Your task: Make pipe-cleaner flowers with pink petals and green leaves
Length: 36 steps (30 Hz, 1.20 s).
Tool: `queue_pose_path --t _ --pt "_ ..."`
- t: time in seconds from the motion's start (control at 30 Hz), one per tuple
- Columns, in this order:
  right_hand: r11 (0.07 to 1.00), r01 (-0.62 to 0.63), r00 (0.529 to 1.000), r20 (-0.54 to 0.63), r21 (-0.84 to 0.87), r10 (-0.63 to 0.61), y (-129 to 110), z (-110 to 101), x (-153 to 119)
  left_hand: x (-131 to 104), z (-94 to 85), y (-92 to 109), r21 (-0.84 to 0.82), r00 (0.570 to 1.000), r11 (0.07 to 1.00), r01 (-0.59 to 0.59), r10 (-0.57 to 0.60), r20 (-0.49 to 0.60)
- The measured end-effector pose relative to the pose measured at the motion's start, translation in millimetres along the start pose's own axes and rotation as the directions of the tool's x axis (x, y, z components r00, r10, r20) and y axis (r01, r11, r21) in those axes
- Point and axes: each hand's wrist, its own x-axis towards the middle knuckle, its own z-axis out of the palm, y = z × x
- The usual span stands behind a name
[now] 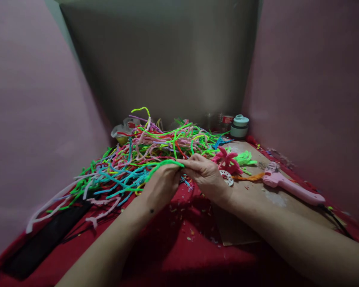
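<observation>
My left hand (164, 181) is closed around a green pipe cleaner (163, 163), which arches over the back of the hand. The fingertips of my right hand (205, 173) pinch the same green strand at its right end, close against my left fingers. Both hands meet above the red cloth (179, 243). Behind them spreads a large tangled pile of pipe cleaners (149, 145) in green, pink, blue, red and yellow. The fingertips of my left hand are partly hidden.
A pink glue gun (296, 190) lies on a brown board (254, 211) at the right, near a pink fuzzy shape (226, 161) and a white perforated disc (226, 178). A teal-lidded jar (239, 126) stands behind. A black flat item (44, 243) lies left.
</observation>
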Motion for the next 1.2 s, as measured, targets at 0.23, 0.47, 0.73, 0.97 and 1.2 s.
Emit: queue_pose_path --t 0.23,0.47,0.73,0.97,1.2 --pt "0.974 0.200 0.976 -0.066 -0.110 -0.208 -7.4 -1.7 -3.6 -9.3 6.3 -5.2 0.410 0.921 0.865 -0.289 0.368 -0.129" --pt "0.985 0.122 0.959 -0.240 -0.122 -0.148 -19.3 -10.0 7.5 -16.2 -5.8 17.6 0.454 0.779 0.827 -0.331 0.511 -0.364" --pt "0.983 0.180 0.973 -0.152 0.038 -0.172 -10.4 -10.5 4.6 -5.1 12.8 15.3 -0.712 0.926 0.593 0.377 -0.275 0.261" --pt "0.974 0.147 0.989 -0.007 0.170 -0.148 -5.6 -6.9 -1.2 3.6 -5.4 6.2 -0.842 0.869 0.261 0.472 -0.295 0.396" --pt "0.980 0.180 0.977 0.100 0.082 -0.188 -21.1 -11.5 5.8 3.4 -14.9 -4.3 -0.841 0.865 0.227 0.491 -0.242 0.440"
